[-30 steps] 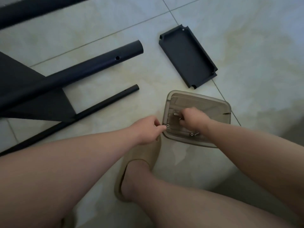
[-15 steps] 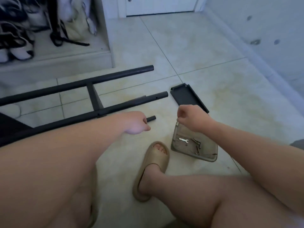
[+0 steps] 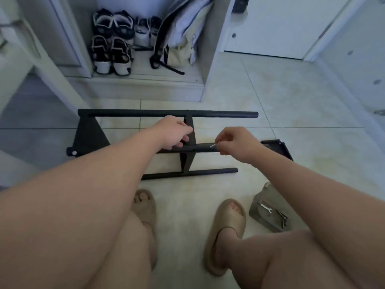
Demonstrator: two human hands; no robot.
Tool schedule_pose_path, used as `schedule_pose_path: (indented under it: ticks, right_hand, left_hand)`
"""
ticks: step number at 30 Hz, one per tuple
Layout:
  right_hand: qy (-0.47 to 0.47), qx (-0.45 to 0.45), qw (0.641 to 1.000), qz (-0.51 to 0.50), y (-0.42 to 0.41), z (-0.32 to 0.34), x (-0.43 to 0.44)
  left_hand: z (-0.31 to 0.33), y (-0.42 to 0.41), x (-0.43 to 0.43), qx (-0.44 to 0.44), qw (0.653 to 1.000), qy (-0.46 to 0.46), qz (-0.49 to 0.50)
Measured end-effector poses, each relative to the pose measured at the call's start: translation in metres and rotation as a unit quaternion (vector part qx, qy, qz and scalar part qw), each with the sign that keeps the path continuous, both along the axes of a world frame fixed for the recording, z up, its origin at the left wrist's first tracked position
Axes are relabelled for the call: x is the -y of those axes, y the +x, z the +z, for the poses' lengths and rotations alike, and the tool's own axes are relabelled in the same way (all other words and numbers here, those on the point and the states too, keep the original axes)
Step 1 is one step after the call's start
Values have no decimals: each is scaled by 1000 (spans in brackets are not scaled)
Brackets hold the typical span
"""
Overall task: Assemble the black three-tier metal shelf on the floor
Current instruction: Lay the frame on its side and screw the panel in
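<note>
The black shelf frame [image 3: 166,114] lies flat on the tiled floor [image 3: 291,101], in front of the seated person's knees. Its three tubes run left to right, joined by a cross brace [image 3: 190,130] going front to back. At the frame's left end is a dark triangular panel [image 3: 89,136]. Beyond the frame, shoes [image 3: 112,53] and a bag [image 3: 181,38] sit in an open cabinet nook. Just past the frame's right end lies a black tray panel [image 3: 279,148], and nearer than that a clear plastic box [image 3: 258,207] holds a small wrench [image 3: 266,207] and a few fasteners. Two tan slippers [image 3: 227,222] rest on the near side of the frame.

The left hand [image 3: 175,132] reaches forward, palm down, its grip curled round the middle tube [image 3: 205,147] beside the brace. The right hand [image 3: 235,142] hangs at that tube's right end, its grip closed in a fingertip pinch on a small silver screw [image 3: 213,145] that points left at the tube.
</note>
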State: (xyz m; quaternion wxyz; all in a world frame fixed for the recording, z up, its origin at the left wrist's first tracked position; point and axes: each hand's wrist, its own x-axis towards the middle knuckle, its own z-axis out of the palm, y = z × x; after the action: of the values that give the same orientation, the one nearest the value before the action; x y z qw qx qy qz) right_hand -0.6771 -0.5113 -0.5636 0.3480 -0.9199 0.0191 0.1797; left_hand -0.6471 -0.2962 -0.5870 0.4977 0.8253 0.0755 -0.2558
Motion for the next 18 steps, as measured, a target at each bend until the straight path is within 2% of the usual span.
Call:
schedule_pose_path:
  ticks: [5,9,15,18]
  right_hand:
    - [-17,-27,999,45,18,-24,-29]
    - [-31,-50,996,60,34,-39,-32]
    - [-59,-45,993,91,48,-48,-28]
    - [-18,-70,993,94,47,-53,-28]
  left_hand:
    - [-25,16,-16,33,999,38,-6]
    - [-43,34,-15,45,993,91,-63]
    - [-60,53,-10,-12,974,175,-143]
    - [-70,61,-7,-34,971,188,-142]
